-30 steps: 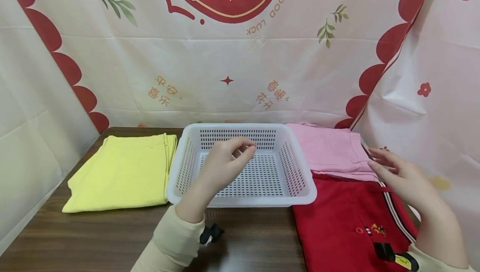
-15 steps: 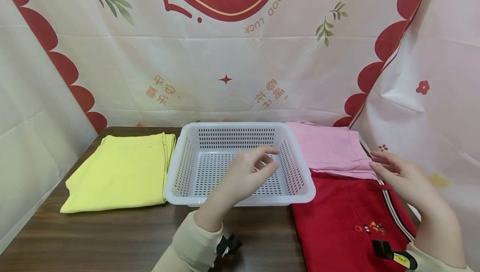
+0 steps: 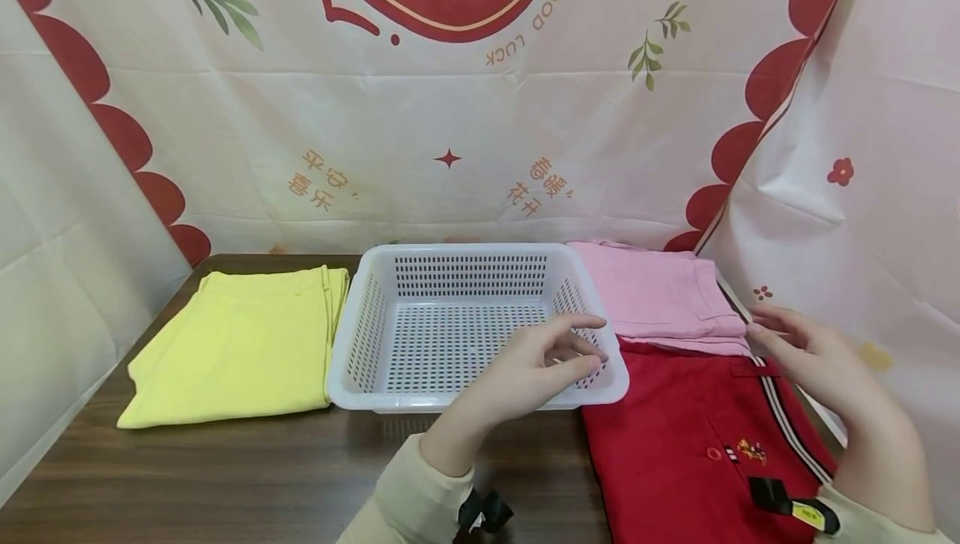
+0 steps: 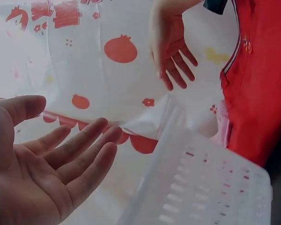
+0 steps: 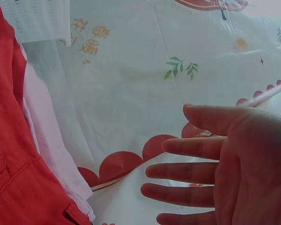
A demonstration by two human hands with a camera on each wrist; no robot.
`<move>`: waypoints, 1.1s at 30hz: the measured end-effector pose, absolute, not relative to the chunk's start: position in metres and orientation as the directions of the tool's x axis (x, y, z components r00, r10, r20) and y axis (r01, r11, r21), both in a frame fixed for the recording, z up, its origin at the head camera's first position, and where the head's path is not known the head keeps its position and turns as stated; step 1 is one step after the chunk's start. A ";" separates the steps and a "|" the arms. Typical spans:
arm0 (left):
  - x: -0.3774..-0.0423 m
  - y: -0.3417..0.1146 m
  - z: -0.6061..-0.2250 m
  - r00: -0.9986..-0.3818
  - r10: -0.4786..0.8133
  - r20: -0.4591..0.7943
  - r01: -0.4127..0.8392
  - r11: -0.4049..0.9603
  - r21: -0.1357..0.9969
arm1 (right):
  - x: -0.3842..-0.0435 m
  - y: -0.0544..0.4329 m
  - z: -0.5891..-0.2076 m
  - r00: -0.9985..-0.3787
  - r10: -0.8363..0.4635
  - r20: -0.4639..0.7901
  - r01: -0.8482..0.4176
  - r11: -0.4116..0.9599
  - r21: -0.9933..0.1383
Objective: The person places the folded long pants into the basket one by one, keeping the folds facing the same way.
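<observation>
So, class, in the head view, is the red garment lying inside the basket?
No, the red garment lies outside the basket, toward the right front.

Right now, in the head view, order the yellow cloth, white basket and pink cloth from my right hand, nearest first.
1. Pink cloth: just left of your right hand.
2. White basket: centre, farther left.
3. Yellow cloth: far left, past the basket.

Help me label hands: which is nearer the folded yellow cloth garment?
Left. The left hand hovers above the white perforated plastic basket, right of the yellow garment; the right hand is farther right, by the folded pink cloth garment.
</observation>
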State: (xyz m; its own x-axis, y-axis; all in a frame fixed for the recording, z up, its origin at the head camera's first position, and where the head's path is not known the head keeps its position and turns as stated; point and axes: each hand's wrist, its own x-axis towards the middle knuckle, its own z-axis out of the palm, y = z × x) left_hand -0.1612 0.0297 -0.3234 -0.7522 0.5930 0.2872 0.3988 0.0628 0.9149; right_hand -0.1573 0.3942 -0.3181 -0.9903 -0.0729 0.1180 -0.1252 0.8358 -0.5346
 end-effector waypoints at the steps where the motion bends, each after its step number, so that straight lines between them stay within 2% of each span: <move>1: -0.161 0.031 -0.324 -0.746 0.603 0.284 0.390 0.050 0.919 | -0.157 0.396 -0.319 -0.990 -0.073 0.124 -0.129 0.835 -0.535; 8: -0.159 0.041 -0.332 -0.707 0.660 0.252 0.327 -0.010 0.945 | -0.159 0.406 -0.323 -0.991 -0.062 0.116 -0.114 0.852 -0.512; 15: -0.152 0.051 -0.340 -0.666 0.711 0.226 0.282 -0.041 0.959 | -0.159 0.411 -0.325 -0.999 -0.042 -0.014 -0.029 0.860 -0.509; 29: -0.142 0.069 -0.359 -0.579 0.805 0.130 0.300 0.061 0.952 | -0.167 0.436 -0.347 -0.986 -0.030 -0.164 0.064 0.842 -0.536; 33: -0.140 0.075 -0.370 -0.573 0.814 0.092 0.300 0.104 0.948 | -0.168 0.442 -0.350 -0.980 -0.034 -0.198 0.081 0.834 -0.545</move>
